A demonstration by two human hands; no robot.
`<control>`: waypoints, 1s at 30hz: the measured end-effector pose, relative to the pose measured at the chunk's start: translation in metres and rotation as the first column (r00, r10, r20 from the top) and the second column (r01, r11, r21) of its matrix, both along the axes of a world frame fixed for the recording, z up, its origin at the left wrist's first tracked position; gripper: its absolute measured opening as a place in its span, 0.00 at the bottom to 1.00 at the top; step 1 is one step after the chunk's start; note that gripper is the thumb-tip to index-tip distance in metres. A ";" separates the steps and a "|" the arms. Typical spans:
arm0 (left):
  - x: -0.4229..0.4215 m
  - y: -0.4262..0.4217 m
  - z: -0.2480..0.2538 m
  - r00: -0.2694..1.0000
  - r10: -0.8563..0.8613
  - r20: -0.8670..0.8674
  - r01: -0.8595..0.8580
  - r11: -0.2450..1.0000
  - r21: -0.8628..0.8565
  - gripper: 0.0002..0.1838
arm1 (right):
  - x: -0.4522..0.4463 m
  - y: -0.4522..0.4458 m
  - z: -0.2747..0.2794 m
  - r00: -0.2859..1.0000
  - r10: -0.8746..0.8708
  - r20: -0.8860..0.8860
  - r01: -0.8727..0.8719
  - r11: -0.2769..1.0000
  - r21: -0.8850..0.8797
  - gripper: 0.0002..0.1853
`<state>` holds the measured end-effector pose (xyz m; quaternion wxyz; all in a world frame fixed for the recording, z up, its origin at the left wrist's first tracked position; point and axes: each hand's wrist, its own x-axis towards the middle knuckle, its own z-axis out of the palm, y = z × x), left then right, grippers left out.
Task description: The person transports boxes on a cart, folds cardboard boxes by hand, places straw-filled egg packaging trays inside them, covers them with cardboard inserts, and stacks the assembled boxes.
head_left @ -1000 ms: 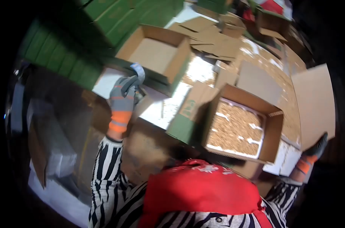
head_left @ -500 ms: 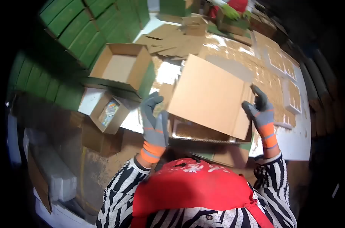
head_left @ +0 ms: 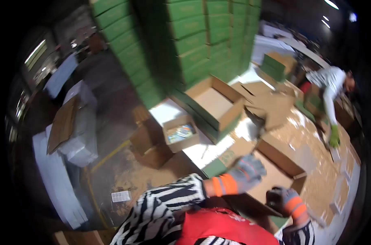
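An open cardboard box [head_left: 281, 156] with a green outside stands in front of me, and a flat tan cardboard sheet [head_left: 271, 177] lies inside it. My left hand [head_left: 250, 173], in a grey glove with an orange cuff, is over the box's left side with fingers stretched out, somewhat blurred. At the box's near right edge, my right hand [head_left: 280, 200] has its gloved fingers curled over the wall. A green printed flap [head_left: 230, 157] sticks out on the box's left, beside my left hand.
A larger open box [head_left: 218, 102] and a small box of colourful packets [head_left: 181, 132] stand to the left. Green boxes [head_left: 191, 41] are stacked behind. Across the table, a person's green-gloved hand [head_left: 334, 136] reaches over tan crumbly material [head_left: 320, 179]. Wrapped bundles [head_left: 81, 122] stand on the floor.
The view has swung left and up. The cardboard sheet, tilted above the box between my hands before, now lies within it. My left hand has moved over the box.
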<state>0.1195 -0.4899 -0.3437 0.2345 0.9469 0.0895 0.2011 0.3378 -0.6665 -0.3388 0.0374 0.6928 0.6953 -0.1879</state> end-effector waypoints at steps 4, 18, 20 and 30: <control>-0.014 0.034 -0.057 0.864 0.468 0.184 -0.239 0.704 -0.668 0.29 | 0.019 -0.019 0.023 0.861 -0.107 -0.498 0.401 0.745 0.533 0.25; 0.008 0.008 -0.118 0.950 0.249 -0.187 -0.299 0.569 -0.766 0.53 | -0.001 -0.039 -0.099 -0.160 -0.295 -0.942 0.863 0.422 -0.279 0.39; 0.009 -0.001 -0.089 0.946 0.314 -0.077 -0.203 0.393 -0.897 0.46 | -0.006 -0.038 -0.082 -0.179 -0.211 -0.961 0.893 0.375 -0.249 0.35; -0.101 0.276 -0.095 0.266 0.851 0.453 -0.195 0.508 -0.839 0.24 | -0.045 0.137 -0.048 -0.496 0.239 -0.835 0.802 0.496 -0.334 0.29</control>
